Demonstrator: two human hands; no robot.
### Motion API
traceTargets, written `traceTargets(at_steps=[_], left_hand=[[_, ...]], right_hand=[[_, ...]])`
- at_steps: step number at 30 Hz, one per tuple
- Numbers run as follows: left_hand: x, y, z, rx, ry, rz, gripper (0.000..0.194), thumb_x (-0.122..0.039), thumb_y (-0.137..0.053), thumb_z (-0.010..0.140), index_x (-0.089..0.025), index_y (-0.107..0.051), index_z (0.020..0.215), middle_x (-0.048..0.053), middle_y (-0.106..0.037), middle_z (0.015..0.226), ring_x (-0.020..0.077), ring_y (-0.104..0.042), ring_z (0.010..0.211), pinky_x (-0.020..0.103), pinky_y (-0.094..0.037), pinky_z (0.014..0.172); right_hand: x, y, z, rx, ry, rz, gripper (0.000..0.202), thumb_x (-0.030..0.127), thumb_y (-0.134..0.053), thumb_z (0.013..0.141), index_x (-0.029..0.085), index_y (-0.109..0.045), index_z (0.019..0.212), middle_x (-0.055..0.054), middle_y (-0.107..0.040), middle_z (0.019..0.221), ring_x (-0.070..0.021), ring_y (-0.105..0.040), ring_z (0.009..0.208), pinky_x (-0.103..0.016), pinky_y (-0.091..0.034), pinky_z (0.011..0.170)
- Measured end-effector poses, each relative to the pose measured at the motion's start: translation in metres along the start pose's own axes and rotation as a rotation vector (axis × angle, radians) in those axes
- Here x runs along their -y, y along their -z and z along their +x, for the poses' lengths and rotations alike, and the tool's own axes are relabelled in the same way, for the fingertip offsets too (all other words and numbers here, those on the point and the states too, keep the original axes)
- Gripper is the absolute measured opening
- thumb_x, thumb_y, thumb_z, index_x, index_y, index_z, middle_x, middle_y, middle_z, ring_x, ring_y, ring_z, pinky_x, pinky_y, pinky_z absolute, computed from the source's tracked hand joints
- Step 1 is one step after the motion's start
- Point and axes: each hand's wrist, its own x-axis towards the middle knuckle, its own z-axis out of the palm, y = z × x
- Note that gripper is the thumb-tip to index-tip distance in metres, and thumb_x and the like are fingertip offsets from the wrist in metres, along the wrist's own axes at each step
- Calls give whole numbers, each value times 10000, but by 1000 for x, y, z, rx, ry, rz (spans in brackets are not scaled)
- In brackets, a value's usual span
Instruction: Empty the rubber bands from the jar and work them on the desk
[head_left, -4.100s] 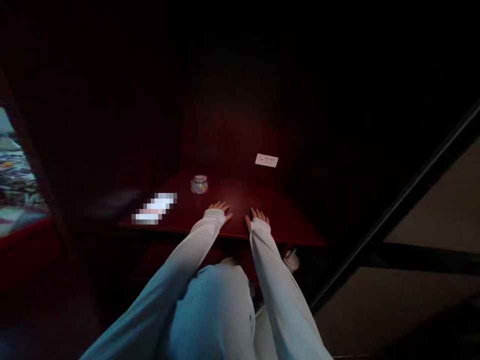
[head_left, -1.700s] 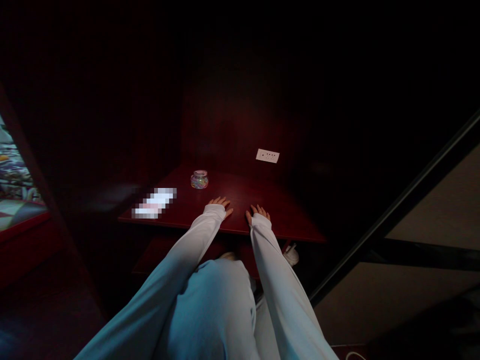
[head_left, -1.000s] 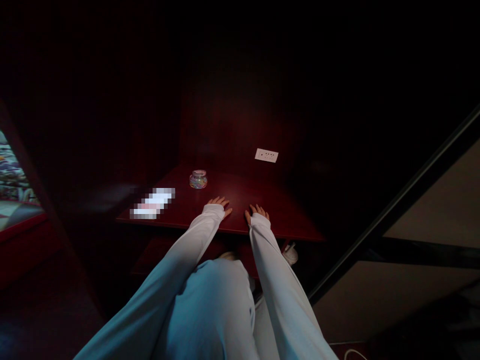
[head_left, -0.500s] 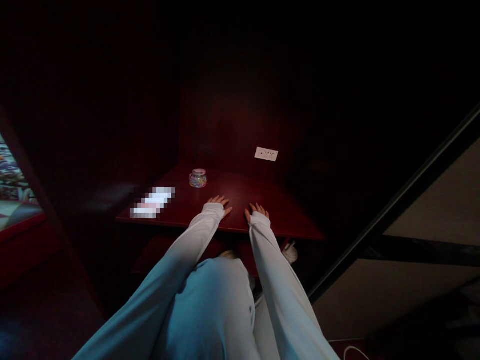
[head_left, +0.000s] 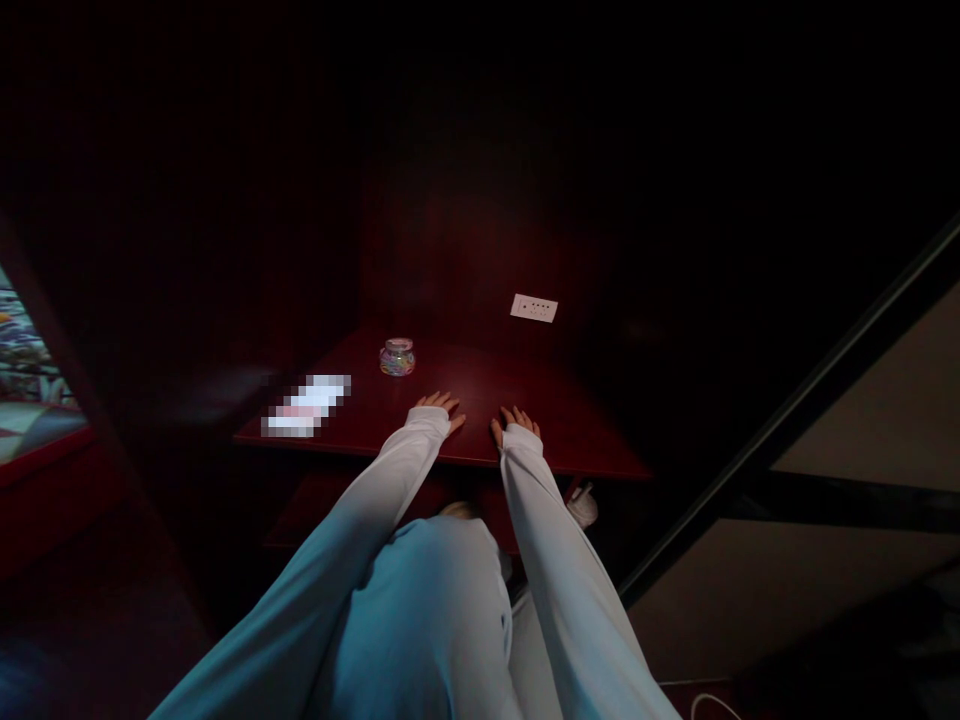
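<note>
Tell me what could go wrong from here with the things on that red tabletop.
The jar stands ahead and left of the left hand, so a careless reach might knock it over. The pixelated bright item lies near the front edge of the red tabletop; a nudge might send it off.

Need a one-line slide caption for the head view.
Left hand and right hand rest on a dark red desk, a small jar beyond the left, a socket plate farther back.

Wore long, pale sleeves point(head_left: 330, 550), loosely creased, with plain cuffs point(head_left: 429, 420) at left hand point(head_left: 442, 407) and right hand point(head_left: 515, 424). Looked whitish toward cuffs, bluish farther up. Showed matching pale cloth point(head_left: 420, 620) between sleeves.
</note>
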Motion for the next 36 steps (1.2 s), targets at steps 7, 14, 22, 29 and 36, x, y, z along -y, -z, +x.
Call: traceTargets(at_steps=[7, 14, 22, 29, 36], left_hand=[[0, 1, -2, -3, 4, -17, 545, -494, -448, 1006, -255, -519, 1491, 38, -383, 1648, 251, -292, 1551, 395, -243, 1247], [0, -1, -2, -25, 10, -42, 534, -482, -467, 999, -261, -528, 1481, 40, -408, 1635, 245, -300, 1548, 399, -247, 1247], [-1, -2, -2, -32, 22, -35, 526, -479, -455, 1002, -268, -532, 1478, 34, -403, 1638, 238, -316, 1542, 389, -238, 1252], [-3, 1, -4, -11, 12, -18, 537, -477, -443, 1002, -260, -525, 1486, 35, -392, 1641, 246, -311, 1543, 408, -238, 1255], [-2, 4, -5, 5, 11, -9, 553, -493, -425, 1007, -263, -503, 1504, 29, -391, 1645, 237, -288, 1553, 390, -231, 1257]], right_hand=[[1, 1, 1, 23, -8, 21, 568, 438, -373, 1034, 253, -420, 1569, -34, -323, 1677, -203, -256, 1565, -394, -169, 1280], [-1, -3, 3, -1, 5, 31, 564, 431, -385, 1028, 249, -435, 1560, -46, -340, 1669, -209, -275, 1559, -412, -178, 1278], [-1, -2, 4, 4, -4, 21, 562, 430, -387, 1030, 251, -435, 1561, -43, -345, 1667, -203, -276, 1558, -405, -184, 1278], [0, -2, 2, 8, -10, 15, 558, 427, -379, 1034, 253, -431, 1562, -37, -335, 1671, -198, -273, 1560, -399, -179, 1280], [1, 0, 1, 20, -15, 15, 560, 427, -379, 1035, 261, -420, 1568, -29, -321, 1677, -196, -261, 1564, -392, -170, 1281]])
